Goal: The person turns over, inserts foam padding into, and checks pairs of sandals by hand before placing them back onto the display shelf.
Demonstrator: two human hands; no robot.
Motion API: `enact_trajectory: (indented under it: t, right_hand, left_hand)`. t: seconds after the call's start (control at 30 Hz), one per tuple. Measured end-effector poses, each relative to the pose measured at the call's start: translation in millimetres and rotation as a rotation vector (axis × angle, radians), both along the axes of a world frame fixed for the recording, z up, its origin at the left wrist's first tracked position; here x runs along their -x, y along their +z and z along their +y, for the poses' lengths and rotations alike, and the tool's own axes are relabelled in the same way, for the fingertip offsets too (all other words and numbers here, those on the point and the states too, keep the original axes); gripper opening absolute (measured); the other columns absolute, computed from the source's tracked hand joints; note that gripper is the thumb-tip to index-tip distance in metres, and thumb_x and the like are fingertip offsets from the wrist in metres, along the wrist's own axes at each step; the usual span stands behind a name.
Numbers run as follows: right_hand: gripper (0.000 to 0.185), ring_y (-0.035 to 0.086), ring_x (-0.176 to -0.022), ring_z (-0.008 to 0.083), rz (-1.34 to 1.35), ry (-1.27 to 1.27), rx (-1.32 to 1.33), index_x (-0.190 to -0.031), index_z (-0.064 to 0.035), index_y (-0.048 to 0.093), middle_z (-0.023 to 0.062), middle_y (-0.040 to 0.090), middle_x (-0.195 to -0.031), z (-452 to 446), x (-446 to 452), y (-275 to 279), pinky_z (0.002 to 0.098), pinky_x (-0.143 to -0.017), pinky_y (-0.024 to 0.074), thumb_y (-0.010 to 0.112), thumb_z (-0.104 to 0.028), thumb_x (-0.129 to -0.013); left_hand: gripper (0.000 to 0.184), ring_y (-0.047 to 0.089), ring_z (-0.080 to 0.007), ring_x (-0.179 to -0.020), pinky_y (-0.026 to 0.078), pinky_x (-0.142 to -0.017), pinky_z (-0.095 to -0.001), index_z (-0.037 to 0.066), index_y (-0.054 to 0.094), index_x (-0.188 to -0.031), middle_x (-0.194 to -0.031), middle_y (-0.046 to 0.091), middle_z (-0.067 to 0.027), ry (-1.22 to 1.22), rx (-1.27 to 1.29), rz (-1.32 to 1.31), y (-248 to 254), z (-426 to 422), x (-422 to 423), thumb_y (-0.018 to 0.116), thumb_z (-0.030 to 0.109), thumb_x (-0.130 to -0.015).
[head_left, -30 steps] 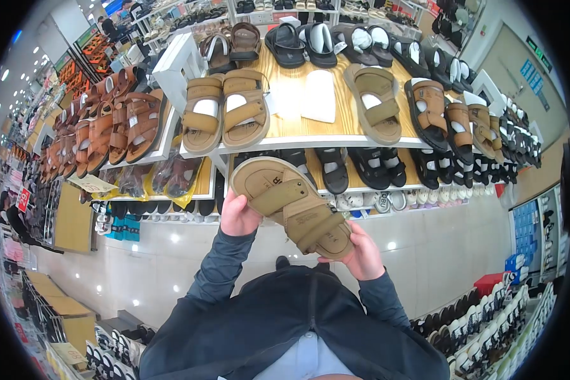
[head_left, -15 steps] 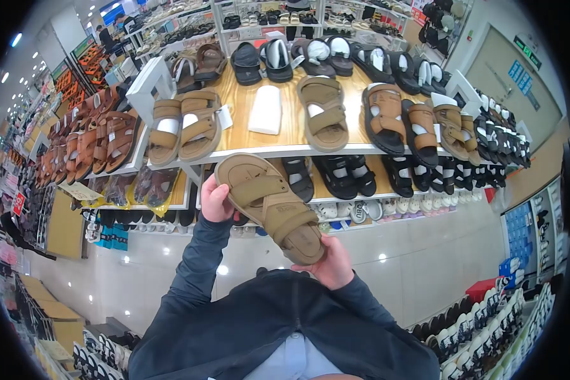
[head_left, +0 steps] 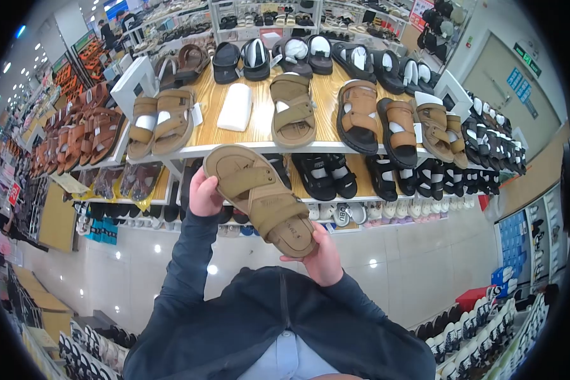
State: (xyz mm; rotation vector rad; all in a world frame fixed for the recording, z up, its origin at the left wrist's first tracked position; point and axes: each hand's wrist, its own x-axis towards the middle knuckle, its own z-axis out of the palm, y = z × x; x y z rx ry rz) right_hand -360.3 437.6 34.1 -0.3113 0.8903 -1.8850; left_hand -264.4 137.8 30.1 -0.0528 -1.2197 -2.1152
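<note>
An olive-brown strapped sandal (head_left: 266,199) is held up in front of the shelf, its footbed and straps facing me. My left hand (head_left: 205,193) grips the edge at its toe end, thumb on top. Around the heel end my right hand (head_left: 323,253) is closed, the fingers partly hidden beneath the sole. On the wooden shelf just beyond stands a similar olive-brown sandal (head_left: 293,114) by itself. Left of it lies a roll of white stuffing paper (head_left: 235,107).
Brown sandals (head_left: 359,117) and black slides (head_left: 226,62) stand along the shelf top (head_left: 202,136). Black sandals (head_left: 323,174) fill the tier below. Racks of shoes (head_left: 481,332) line the lower right, beside a red box (head_left: 475,297). Shiny tiled floor (head_left: 386,253) lies below.
The view has shifted slightly, so the shelf and sandals appear further left. The held sandal has tilted a little, showing more of its heel footbed. Both hands keep their hold.
</note>
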Motion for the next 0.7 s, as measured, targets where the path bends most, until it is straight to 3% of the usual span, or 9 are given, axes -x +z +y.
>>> enact_trajectory:
  t: [0.13, 0.3, 0.5, 0.6, 0.7]
  right_hand:
    - [0.053, 0.061, -0.126, 0.0348, -0.018, 0.047, -0.008, -0.151, -0.0004, 0.033, 0.0197, 0.053, -0.146, 0.2, 8.8, 4.6, 0.0568, -0.092, 0.0595, 0.033, -0.024, -0.103]
    - [0.055, 0.064, -0.122, 0.0329, -0.093, 0.127, -0.049, -0.149, -0.0005, 0.043, 0.0183, 0.060, -0.139, -0.8, 18.3, 4.0, 0.0526, -0.092, 0.0600, 0.030, -0.032, -0.105]
    - [0.055, 0.063, -0.125, 0.0332, -0.212, 0.215, -0.031, -0.148, 0.0003, 0.042, 0.0192, 0.057, -0.141, -2.7, 24.7, -8.6, 0.0536, -0.095, 0.0589, 0.032, -0.031, -0.105]
    - [0.057, 0.061, -0.128, 0.0364, 0.068, 0.027, -0.081, -0.151, -0.0023, 0.036, 0.0200, 0.053, -0.146, -4.5, 14.8, 0.9, 0.0561, -0.092, 0.0596, 0.033, -0.035, -0.105]
    - [0.058, 0.060, -0.129, 0.0352, 0.100, 0.022, -0.075, -0.153, -0.0039, 0.033, 0.0186, 0.052, -0.148, -5.9, 16.2, 1.6, 0.0581, -0.092, 0.0588, 0.036, -0.035, -0.104]
  left_hand:
    - [0.052, 0.063, -0.0287, -0.122, 0.050, -0.105, -0.0406, -0.009, 0.050, -0.140, -0.134, 0.063, -0.0189, 0.021, -0.005, -0.003, 1.8, 1.7, 5.7, 0.054, 0.014, -0.095]
    - [0.048, 0.065, -0.0268, -0.118, 0.051, -0.103, -0.0395, -0.010, 0.054, -0.135, -0.129, 0.066, -0.0189, 0.001, 0.023, 0.032, -3.7, -5.5, 7.1, 0.054, 0.014, -0.094]
    - [0.046, 0.065, -0.0254, -0.117, 0.050, -0.104, -0.0392, -0.010, 0.055, -0.135, -0.128, 0.066, -0.0186, 0.015, 0.044, -0.002, -7.4, -5.8, 4.1, 0.053, 0.011, -0.094]
    - [0.055, 0.065, -0.0299, -0.118, 0.054, -0.099, -0.0412, -0.010, 0.051, -0.138, -0.131, 0.064, -0.0210, 0.114, -0.015, -0.059, -12.2, 2.3, 8.3, 0.057, 0.020, -0.092]
    - [0.062, 0.061, -0.0304, -0.126, 0.050, -0.105, -0.0433, -0.005, 0.045, -0.146, -0.140, 0.058, -0.0194, -0.017, -0.066, -0.011, -8.7, 8.0, 0.5, 0.062, 0.027, -0.095]
